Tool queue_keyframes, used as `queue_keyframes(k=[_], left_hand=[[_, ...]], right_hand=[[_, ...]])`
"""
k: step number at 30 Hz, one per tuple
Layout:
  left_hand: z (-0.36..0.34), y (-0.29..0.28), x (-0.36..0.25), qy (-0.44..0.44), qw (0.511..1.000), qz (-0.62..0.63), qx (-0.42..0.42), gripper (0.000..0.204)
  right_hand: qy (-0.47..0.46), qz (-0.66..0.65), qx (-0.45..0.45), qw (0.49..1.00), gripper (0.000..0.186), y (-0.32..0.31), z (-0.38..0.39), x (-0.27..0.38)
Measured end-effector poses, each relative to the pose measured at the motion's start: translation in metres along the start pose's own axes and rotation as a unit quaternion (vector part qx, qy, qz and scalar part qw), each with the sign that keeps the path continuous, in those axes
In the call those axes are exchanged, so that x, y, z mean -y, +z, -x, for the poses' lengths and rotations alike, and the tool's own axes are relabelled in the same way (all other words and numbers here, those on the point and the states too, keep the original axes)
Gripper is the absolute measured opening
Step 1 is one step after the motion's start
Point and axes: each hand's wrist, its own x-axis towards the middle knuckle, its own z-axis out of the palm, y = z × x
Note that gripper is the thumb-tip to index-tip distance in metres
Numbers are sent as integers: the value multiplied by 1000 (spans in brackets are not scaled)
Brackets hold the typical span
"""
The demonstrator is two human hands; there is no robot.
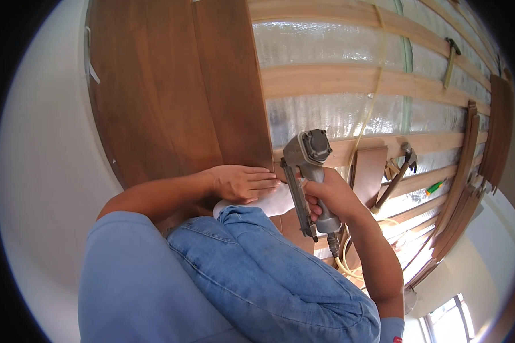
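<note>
Where the outer edge of the smooth brown wooden planks (154,86) is reached, a grey metal pneumatic nailer (313,171) is held. Its handle is enclosed by the curled fingers of the right hand (331,197), a wrap grip presumably suited to the tool's weight being borne by one arm. The left hand (245,183) is laid palm down on the planks, its fingers straight, close together and gripping nothing; the boards are probably steadied by it. Whether the nailer's nose is touching wood cannot be told. A cream flexible air hose (349,268) is coupled to the lower end of the handle, by which, it may be judged, the plank edge is left free. Pale wooden battens (326,80) are set in rows over silvery foil sheeting (309,46), apparently as bearers. Across them a steel claw hammer with a wooden handle (391,187) is laid, seemingly within reach of the right hand.
</note>
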Motion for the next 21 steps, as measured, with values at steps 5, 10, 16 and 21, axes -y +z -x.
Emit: queue_keyframes(k=[5,10,16,21], left_hand=[[-3,-1,0,-3,999,-22,-23,54],[-3,1,1,-2,998,-44,-39,54],[-7,-2,1,5,997,-70,-41,51],[-6,2,0,7,996,-73,-44,52]], right_hand=[[23,57,-40,997,19,7,-1,-3],[9,47,-37,998,18,-2,1,3],[24,-2,-52,998,32,-33,18,18],[40,8,-42,998,30,-39,11,9]])
